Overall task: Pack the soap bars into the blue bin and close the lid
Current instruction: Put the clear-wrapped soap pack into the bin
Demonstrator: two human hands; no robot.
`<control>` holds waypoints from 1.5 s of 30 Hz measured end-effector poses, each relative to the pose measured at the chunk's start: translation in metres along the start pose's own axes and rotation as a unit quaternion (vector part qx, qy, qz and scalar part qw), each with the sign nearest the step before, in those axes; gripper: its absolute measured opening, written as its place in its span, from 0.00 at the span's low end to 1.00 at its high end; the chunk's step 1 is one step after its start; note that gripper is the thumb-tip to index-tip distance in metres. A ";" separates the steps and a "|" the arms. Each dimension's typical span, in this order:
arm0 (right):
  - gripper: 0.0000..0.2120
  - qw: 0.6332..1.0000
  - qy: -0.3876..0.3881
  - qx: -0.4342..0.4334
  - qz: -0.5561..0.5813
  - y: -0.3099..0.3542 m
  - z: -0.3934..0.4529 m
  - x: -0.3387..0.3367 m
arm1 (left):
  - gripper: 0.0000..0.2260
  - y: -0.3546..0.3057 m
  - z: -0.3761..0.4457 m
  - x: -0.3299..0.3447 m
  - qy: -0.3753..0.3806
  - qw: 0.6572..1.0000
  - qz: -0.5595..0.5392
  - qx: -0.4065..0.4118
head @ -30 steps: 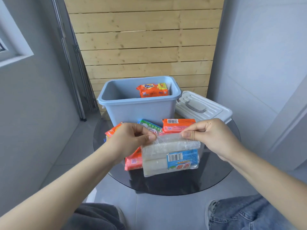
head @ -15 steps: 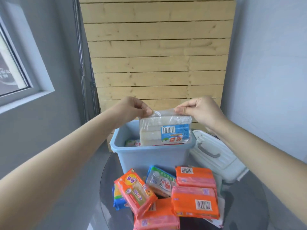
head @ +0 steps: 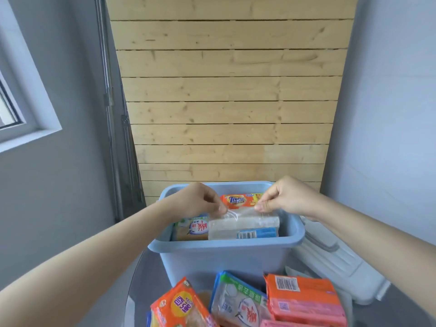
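Your grip, left hand [head: 200, 200] and right hand [head: 286, 197], pinches only the clear-wrapped white soap pack's [head: 244, 226] thin film over the open blue plastic bin [head: 224, 253], so it may slip and drop crooked.

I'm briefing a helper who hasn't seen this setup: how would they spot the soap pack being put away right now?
Find the blue bin on the round glass table before the wooden slat wall. Inside it, both hands, left hand and right hand, pinch the top edge of the clear-wrapped white soap pack. Unlike the orange pack behind it, it is pale with a blue barcode label.
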State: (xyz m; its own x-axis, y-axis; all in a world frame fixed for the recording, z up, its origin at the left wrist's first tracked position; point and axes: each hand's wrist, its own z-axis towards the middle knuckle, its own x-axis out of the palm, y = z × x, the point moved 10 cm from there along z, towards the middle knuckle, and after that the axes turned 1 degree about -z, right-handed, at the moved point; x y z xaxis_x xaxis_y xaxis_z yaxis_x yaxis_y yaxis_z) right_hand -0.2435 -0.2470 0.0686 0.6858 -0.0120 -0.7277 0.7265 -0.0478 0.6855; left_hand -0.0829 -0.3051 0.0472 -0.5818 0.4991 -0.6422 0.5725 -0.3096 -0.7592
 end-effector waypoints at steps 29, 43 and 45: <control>0.12 0.995 0.094 -0.006 0.014 -0.018 0.021 0.049 | 0.24 0.086 0.009 0.064 0.168 0.954 -0.025 -0.247; 0.10 0.997 -0.040 -0.025 0.054 -0.018 0.008 0.024 | 0.27 0.074 0.006 0.083 0.212 0.933 -0.121 -0.266; 0.10 0.997 -0.045 -0.025 0.058 -0.019 0.008 0.023 | 0.27 0.071 0.006 0.089 0.222 0.923 -0.170 -0.265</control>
State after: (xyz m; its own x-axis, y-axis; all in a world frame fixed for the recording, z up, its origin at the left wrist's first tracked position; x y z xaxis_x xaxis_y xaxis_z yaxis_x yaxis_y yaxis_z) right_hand -0.2415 -0.2541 0.0383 0.7609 -0.1034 -0.6406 0.6447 0.0085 0.7644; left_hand -0.0970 -0.2878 -0.0645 -0.5534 0.8133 -0.1797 0.6711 0.3076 -0.6745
